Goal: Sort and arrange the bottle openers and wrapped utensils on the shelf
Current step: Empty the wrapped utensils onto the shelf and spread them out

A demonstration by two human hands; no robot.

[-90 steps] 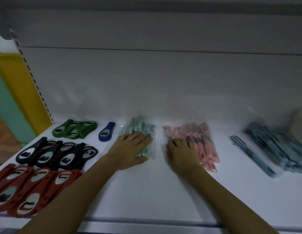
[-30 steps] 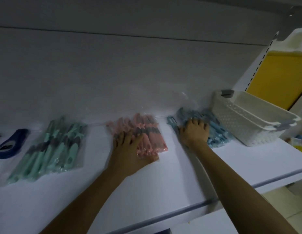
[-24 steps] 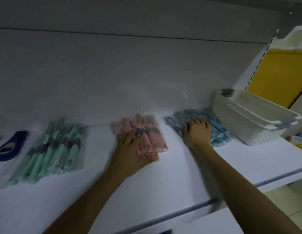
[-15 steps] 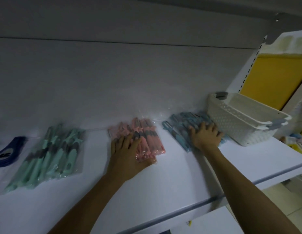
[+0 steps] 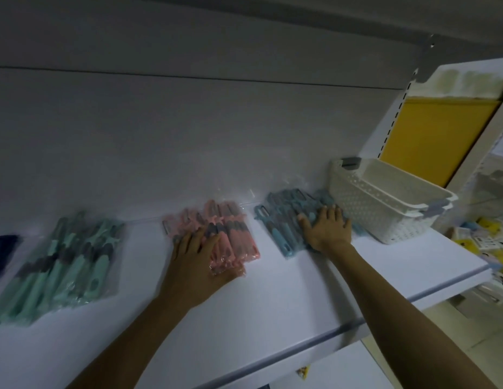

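Head view: left hand (image 5: 198,254) spread flat on pink pack (image 5: 239,234); right hand (image 5: 327,228) spread on blue pack (image 5: 281,223). Squaring piles, probably. Next: nudge blue pack straight, clear of basket (image 5: 371,209).

The left hand (image 5: 198,255) is off the mint-green wrapped peelers (image 5: 67,262), which now lie well to its left. It rests flat on the pink wrapped peelers (image 5: 239,240), where the right hand (image 5: 327,228) lay three seconds ago. The right hand now presses the blue wrapped peelers (image 5: 284,228), having slid from their left edge toward the white basket (image 5: 385,209) just right of it, fingers spread.
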